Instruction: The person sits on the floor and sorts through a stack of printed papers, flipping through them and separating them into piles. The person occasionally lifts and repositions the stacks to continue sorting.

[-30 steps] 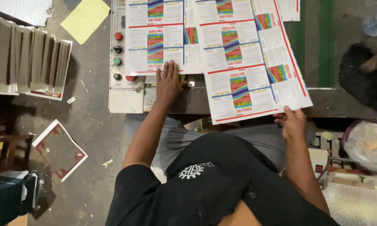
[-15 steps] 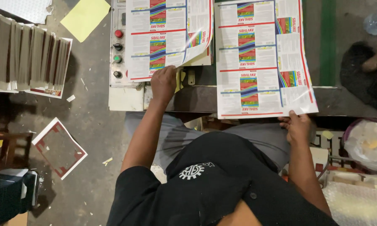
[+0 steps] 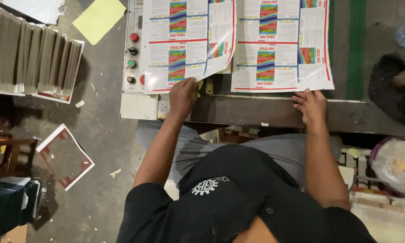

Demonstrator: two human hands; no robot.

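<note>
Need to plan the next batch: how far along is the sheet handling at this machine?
Done: one printed sheet lies flat on the machine bed, right hand at its near edge. In hand: the left hand rests on the near edge of the left stack of sheets, whose top sheet curls up at its right side. Left: that stack; how many sheets it holds is not visible. A pile of folded cartons sits on the floor.
</note>
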